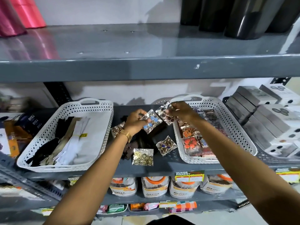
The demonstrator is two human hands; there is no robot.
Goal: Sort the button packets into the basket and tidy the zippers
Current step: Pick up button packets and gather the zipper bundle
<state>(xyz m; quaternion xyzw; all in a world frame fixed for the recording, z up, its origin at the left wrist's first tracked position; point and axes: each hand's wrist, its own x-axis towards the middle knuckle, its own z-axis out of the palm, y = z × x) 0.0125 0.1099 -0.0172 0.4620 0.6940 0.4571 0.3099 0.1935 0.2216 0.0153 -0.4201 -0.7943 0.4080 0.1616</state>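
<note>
My left hand (135, 121) grips a clear packet of blue buttons (151, 121) above the grey shelf. My right hand (181, 111) pinches a packet of brown buttons (165, 113) near the rim of the right white basket (240, 132). That basket holds several button packets, among them orange ones (190, 142). On the shelf between the baskets lie a gold button packet (143, 157), a purple and gold packet (166, 145) and another packet (116, 129) partly behind my left wrist. The left white basket (107, 127) holds black, beige and white zippers (65, 140).
Grey and white boxes (267, 120) are stacked at the right of the shelf. Dark boxes (30, 122) stand at the left. A dark pile (129, 148) lies on the shelf below my left wrist. Jars (155, 186) fill the shelf below. The upper shelf (146, 69) overhangs.
</note>
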